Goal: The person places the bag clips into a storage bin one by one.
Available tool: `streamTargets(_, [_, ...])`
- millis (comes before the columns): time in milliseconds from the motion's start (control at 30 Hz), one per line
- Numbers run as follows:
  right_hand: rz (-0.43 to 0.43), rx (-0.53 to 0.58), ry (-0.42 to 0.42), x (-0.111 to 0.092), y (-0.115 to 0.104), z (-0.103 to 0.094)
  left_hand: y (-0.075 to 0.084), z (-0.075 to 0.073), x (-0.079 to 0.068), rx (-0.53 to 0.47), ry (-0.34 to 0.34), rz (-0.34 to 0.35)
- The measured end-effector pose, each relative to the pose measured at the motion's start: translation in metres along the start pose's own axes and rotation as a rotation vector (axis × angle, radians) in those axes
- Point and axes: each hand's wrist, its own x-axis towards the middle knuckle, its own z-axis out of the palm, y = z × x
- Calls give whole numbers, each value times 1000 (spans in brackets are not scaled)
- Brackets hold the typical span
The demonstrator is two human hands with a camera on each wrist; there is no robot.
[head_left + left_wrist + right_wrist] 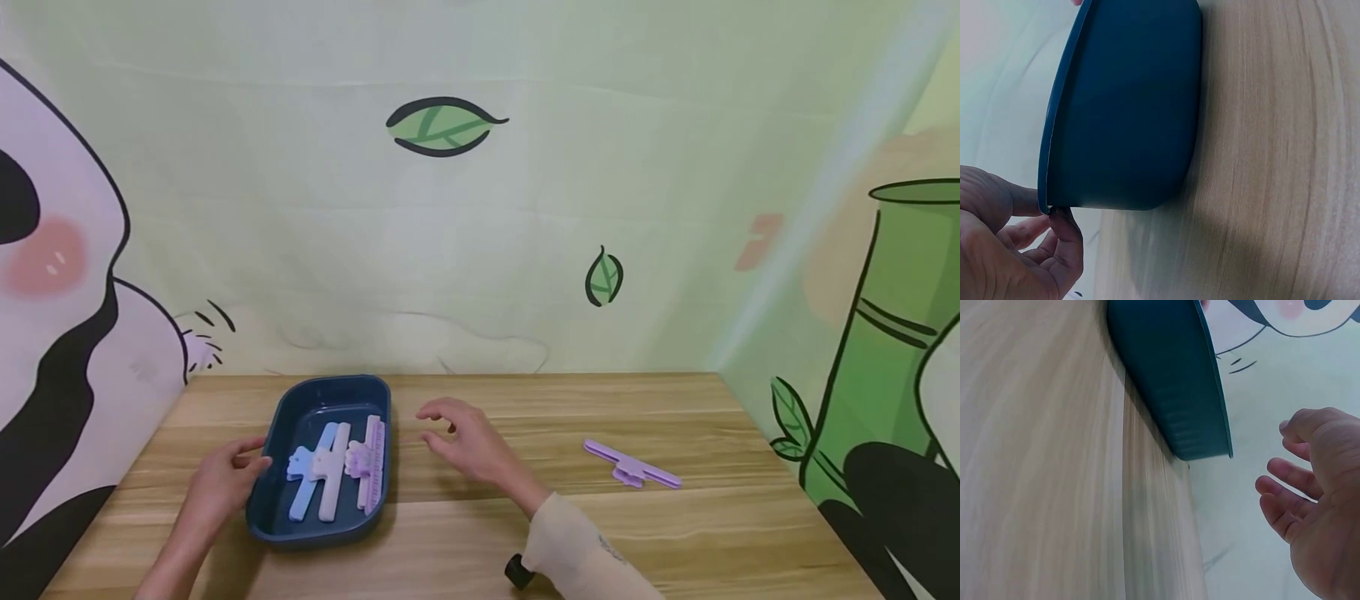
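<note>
A dark blue plastic basin stands on the left part of the table. My left hand pinches its left rim; in the left wrist view the thumb and curled fingers meet at the rim's edge. Inside lie several bag clips: a blue clip, a white clip crossing it, and a pale clip beside a purple clip along the right wall. My right hand hovers right of the basin, fingers loosely bent and apart, holding nothing. Farther right, another purple clip lies on the table.
The wood-grain table meets a printed fabric backdrop at its back edge. More printed fabric walls stand to the left and right. A small black object shows beside the right sleeve.
</note>
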Motion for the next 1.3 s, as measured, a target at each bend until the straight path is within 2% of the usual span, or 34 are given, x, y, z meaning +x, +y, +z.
streamTargets(233, [13,-43,52,-11,6,-14,0,0,0,13,4,6])
streamTargets(500, [21,-57,93,-24,17,-29,-1,0,0,5,-26,-32])
streamTargets(800, [34,-69,117,-39,26,-45,-1,0,0,24,-30,-26])
streamTargets(900, [34,-82,134,-44,29,-51,0,-1,1,26,-36,-43])
streamTargets(1067, [74,-92,171,-53,34,-61,0,-1,2,17,-47,-63])
streamTargets(1300, [107,-131,255,-67,40,-73,-3,0,1,7,-18,-2])
